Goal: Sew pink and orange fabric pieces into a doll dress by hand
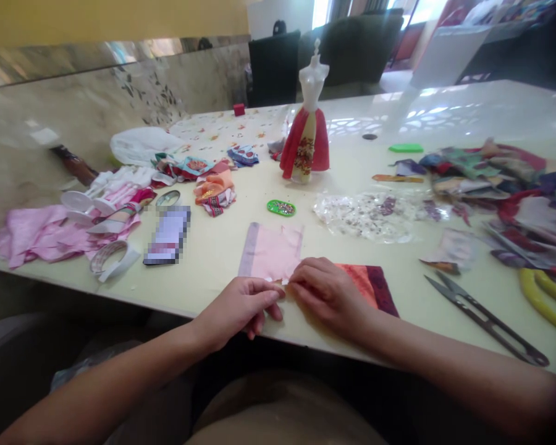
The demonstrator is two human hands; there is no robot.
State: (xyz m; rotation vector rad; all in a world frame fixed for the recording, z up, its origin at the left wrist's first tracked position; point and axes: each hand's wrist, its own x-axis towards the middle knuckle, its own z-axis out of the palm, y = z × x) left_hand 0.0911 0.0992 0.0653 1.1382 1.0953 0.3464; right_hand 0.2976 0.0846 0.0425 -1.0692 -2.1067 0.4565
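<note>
A pale pink piece of cloth (273, 250) with a greyish strip down its left side lies flat at the near part of the table. At its lower edge my left hand (245, 306) is closed, thumb and forefinger pressed together; what is between them is too small to make out. My right hand (327, 293) is closed too, its bent fingertips on the cloth's lower right corner. The two hands' fingertips almost meet. Partly under the right hand and forearm lies an orange cloth (364, 284) with a dark maroon border.
Thread snips (486, 318) and yellow-handled scissors (544, 300) lie right. Beyond the cloth are a green tray of beads (281, 207), a clear plastic bag (366, 216) and a small dress form (312, 86) in a red skirt. Left are a phone (169, 235), tape (109, 259) and pink fabric (41, 232).
</note>
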